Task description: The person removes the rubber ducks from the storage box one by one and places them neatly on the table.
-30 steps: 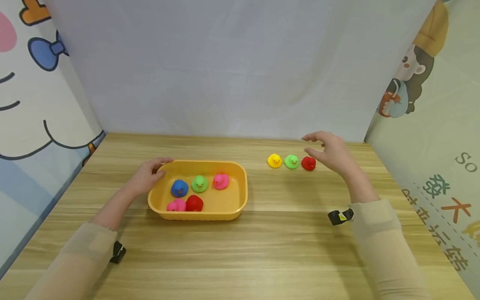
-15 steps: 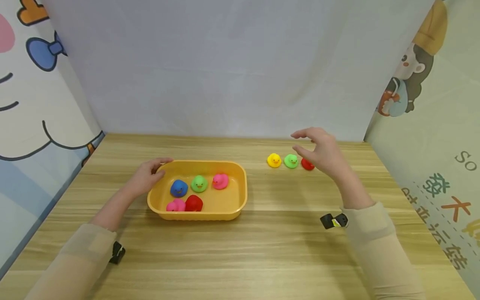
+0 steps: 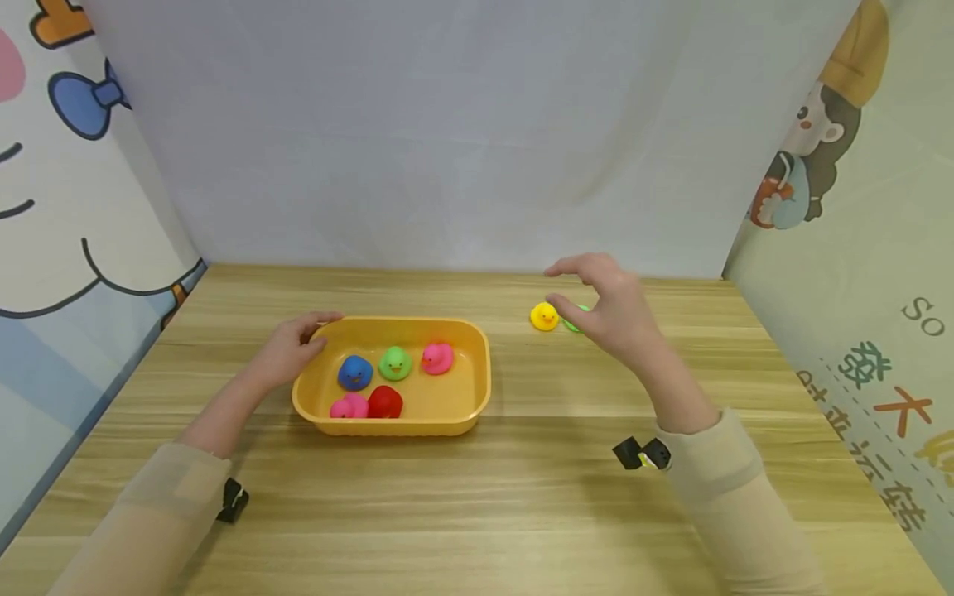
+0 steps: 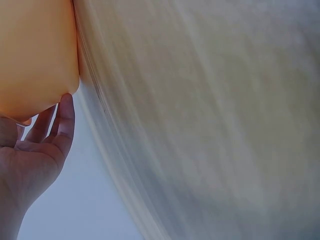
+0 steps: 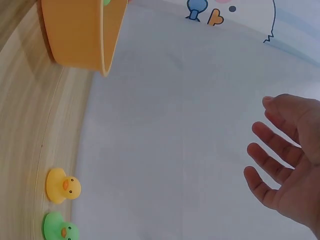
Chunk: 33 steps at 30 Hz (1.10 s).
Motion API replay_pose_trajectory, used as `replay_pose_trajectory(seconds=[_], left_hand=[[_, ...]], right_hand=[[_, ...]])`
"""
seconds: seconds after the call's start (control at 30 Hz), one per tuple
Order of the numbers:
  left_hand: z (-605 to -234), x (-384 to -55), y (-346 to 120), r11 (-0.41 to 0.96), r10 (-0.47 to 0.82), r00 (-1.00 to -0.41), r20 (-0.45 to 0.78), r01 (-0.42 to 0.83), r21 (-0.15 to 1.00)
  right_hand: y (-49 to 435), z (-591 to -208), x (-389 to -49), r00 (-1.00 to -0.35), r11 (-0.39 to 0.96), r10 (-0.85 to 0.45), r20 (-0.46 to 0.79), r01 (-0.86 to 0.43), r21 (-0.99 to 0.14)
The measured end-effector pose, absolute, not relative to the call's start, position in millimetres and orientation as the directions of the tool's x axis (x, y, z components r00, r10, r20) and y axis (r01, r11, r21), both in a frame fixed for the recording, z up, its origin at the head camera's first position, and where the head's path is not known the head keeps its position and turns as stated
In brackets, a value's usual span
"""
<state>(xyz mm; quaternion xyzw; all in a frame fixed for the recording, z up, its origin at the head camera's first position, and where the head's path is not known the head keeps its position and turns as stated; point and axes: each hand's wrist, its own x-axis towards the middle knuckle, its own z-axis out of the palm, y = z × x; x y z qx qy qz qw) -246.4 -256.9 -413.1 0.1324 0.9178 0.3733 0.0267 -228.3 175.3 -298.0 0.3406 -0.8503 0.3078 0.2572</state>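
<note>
In the head view my left hand holds the left end of a yellow-orange plastic basin, its thumb at the rim. The left wrist view has the fingers against the basin's outer wall. Inside lie a blue rubber duck, a green one, two pink ones and a red one. My right hand hovers over the table, fingers spread and holding nothing. Just left of it is a yellow duck; a green duck is partly hidden behind the thumb.
Under everything lies a wood-grain table. A pale cloth hangs along its back edge, and printed cartoon sheets flank both sides. A black wrist camera mount sits at the right cuff.
My right hand has moved left above the row of ducks, now hiding the red one and part of the green one. My left hand and the basin have stayed put.
</note>
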Motion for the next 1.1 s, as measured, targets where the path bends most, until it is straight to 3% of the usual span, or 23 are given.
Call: replay_pose_trajectory(seconds=[0.23,0.67,1.1], left_hand=[[-412,-246,-256,0.690,0.267,-0.962,0.061,0.235,0.685],[-410,-245,-255,0.682,0.268,-0.962,0.046,0.223,0.697],[-409,-245,-256,0.681,0.265,-0.963,0.042,0.218,0.699]], right_hand=[[157,-299,-220,-0.541,0.477,-0.428,0.724,-0.815,-0.328],[124,-307,-204,-0.450,0.348,-0.491,0.746,-0.886,-0.305],[97,-321,-195,-0.430,0.316,-0.611,0.665,-0.902,-0.294]])
